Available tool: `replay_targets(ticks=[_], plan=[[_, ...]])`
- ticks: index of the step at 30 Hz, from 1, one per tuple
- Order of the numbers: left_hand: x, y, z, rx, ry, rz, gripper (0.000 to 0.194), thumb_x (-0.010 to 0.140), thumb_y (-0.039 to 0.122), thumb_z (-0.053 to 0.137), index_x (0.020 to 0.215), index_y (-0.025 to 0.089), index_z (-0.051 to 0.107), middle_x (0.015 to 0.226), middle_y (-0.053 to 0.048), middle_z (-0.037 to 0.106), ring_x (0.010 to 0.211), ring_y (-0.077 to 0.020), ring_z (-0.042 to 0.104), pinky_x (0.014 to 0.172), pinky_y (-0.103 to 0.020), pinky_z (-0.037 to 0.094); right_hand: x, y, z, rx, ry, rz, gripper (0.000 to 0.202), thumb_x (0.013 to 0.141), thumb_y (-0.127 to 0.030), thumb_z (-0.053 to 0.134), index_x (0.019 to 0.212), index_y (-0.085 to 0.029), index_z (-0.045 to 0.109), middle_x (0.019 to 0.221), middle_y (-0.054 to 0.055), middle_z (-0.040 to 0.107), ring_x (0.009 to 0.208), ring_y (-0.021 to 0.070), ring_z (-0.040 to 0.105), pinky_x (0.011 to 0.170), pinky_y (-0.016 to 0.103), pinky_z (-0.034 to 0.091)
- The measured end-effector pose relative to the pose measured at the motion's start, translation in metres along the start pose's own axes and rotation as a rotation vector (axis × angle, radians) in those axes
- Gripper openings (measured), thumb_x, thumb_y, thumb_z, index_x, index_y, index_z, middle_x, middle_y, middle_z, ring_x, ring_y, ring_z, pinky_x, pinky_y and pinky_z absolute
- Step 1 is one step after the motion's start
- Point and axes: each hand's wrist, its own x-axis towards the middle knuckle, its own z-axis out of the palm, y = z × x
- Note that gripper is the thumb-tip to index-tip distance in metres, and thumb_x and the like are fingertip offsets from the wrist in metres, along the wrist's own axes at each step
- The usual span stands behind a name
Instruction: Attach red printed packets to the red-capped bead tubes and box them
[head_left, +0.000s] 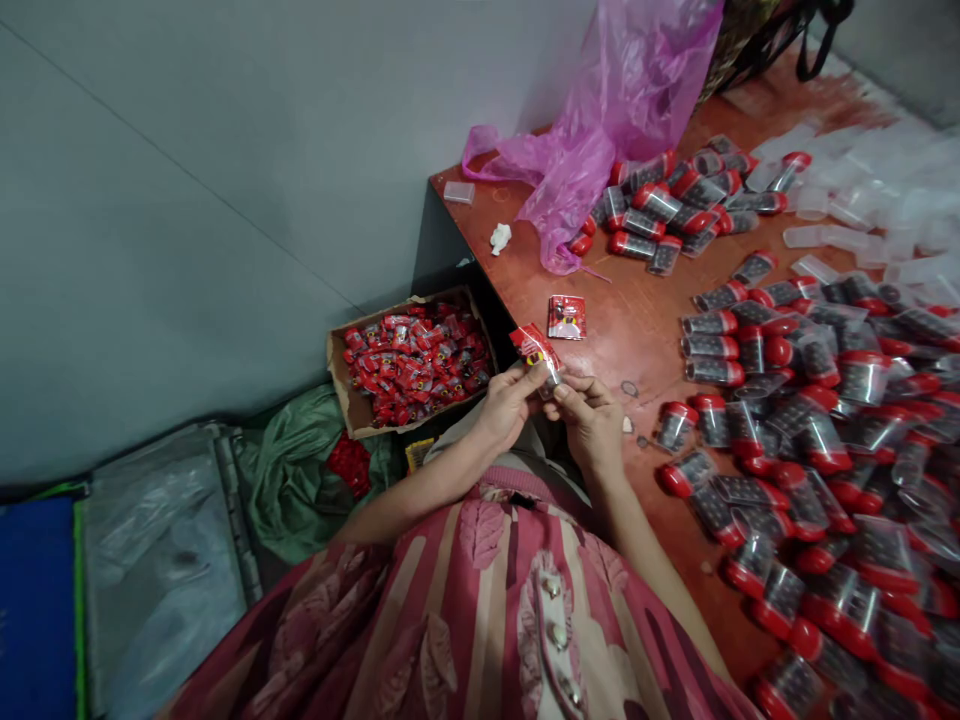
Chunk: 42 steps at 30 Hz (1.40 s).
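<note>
While the tabletop (630,330) carries a broad spread of red-capped clear tubes (810,440) and the cardboard box (411,362) beside it holds red sachets, both hands work at the near edge. Left hand (508,400) and right hand (592,420) each pinch one red sachet (535,347) between them, grip closed on it. Judged step: handling a single sachet. A second sachet (566,316) lies just beyond.

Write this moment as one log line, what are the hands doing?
left hand: pinching red packet | right hand: on same packet | second red packet: lying on table | box of packets: left of hands
</note>
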Motion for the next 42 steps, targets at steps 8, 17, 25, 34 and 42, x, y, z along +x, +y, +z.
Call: replay_targets(ticks=[8, 17, 25, 34, 42], plan=[[0.003, -0.001, 0.0, 0.006, 0.078, 0.017, 0.034, 0.06, 0.038, 0.079, 0.073, 0.011, 0.064, 0.068, -0.002, 0.062, 0.056, -0.0084, 0.051, 0.054, -0.023, 0.04, -0.012, -0.002, 0.009, -0.128, 0.065, -0.101, 0.024, 0.067, -0.032, 0.077, 0.079, -0.019, 0.061, 0.07, -0.003, 0.067, 0.053, 0.01, 0.061, 0.055, 0.026, 0.054], [-0.006, -0.003, -0.004, -0.031, 0.057, -0.036, 0.03, 0.059, 0.03, 0.081, 0.071, 0.009, 0.064, 0.062, -0.001, 0.06, 0.054, -0.0074, 0.052, 0.056, -0.022, 0.043, 0.006, 0.0, 0.007, -0.022, -0.067, -0.015, 0.029, 0.058, -0.027, 0.082, 0.072, -0.02, 0.057, 0.057, -0.006, 0.063, 0.046, 0.0089, 0.057, 0.048, 0.022, 0.049], [-0.017, 0.01, -0.041, -0.062, 0.38, 0.017, 0.047, 0.074, 0.056, 0.064, 0.097, 0.015, 0.062, 0.11, -0.016, 0.065, 0.092, -0.0222, 0.067, 0.085, -0.038, 0.051, 0.001, -0.018, 0.005, -0.151, -0.08, -0.051, 0.027, 0.064, -0.03, 0.078, 0.08, -0.019, 0.06, 0.074, -0.002, 0.068, 0.06, 0.0108, 0.063, 0.053, 0.023, 0.053], [0.087, 0.015, -0.005, 1.187, 0.013, 0.665, 0.031, 0.075, 0.027, 0.069, 0.105, 0.024, 0.069, 0.131, -0.007, 0.057, 0.135, -0.0279, 0.036, 0.116, -0.046, 0.014, 0.013, -0.035, -0.013, -0.302, -0.067, -0.105, 0.021, 0.072, -0.037, 0.072, 0.079, -0.019, 0.062, 0.061, -0.003, 0.064, 0.054, 0.0115, 0.061, 0.051, 0.024, 0.051], [0.108, -0.002, -0.011, 1.346, 0.039, 0.772, 0.018, 0.083, 0.026, 0.058, 0.096, 0.028, 0.071, 0.129, -0.005, 0.059, 0.135, -0.0269, 0.036, 0.115, -0.053, 0.007, 0.045, -0.045, -0.025, -0.496, -0.045, -0.204, 0.025, 0.074, -0.041, 0.07, 0.082, -0.019, 0.062, 0.072, -0.001, 0.065, 0.063, 0.0127, 0.06, 0.061, 0.027, 0.049]])
